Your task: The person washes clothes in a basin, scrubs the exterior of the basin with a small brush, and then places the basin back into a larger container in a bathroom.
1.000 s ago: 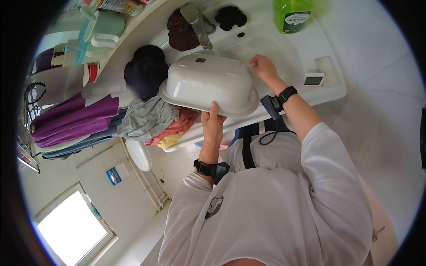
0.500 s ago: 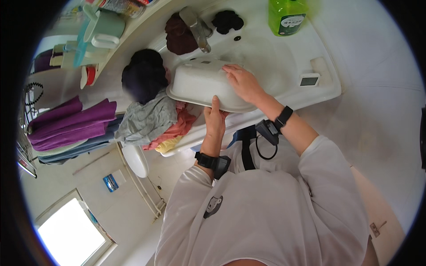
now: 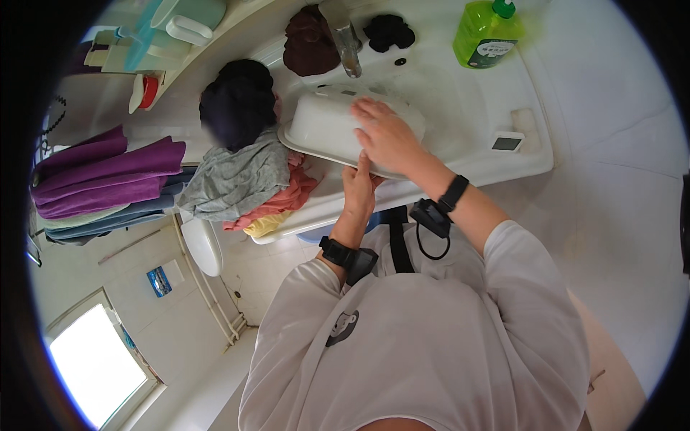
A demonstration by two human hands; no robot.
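Observation:
A white plastic basin (image 3: pixel 320 123) is tipped on its side over the white sink (image 3: pixel 471 108), with its outer wall and base turned up. My left hand (image 3: pixel 357 188) grips its near rim, thumb on the outside; the other fingers are mostly hidden beneath. Across the basin's outer wall lies my right hand (image 3: pixel 394 144), fingers stretched out and slightly blurred. Left of the basin, a grey cloth (image 3: pixel 241 176), a coral cloth (image 3: pixel 284 194) and a yellow cloth (image 3: pixel 267 223) lie heaped on the sink's edge beside a dark bundled garment (image 3: pixel 237 104).
Behind the basin stands a metal faucet (image 3: pixel 345 43), between a brown cloth (image 3: pixel 309 43) and a black cloth (image 3: pixel 389 33). A green pump bottle (image 3: pixel 489 34) is at the back right, with a small device with a dark screen (image 3: pixel 507 141) nearer. Purple towels (image 3: pixel 108 176) hang at left.
My right hand has slid a little leftward over the basin's outer wall, nearer my left thumb. My left hand keeps its grip on the rim. The whole view has shifted slightly.

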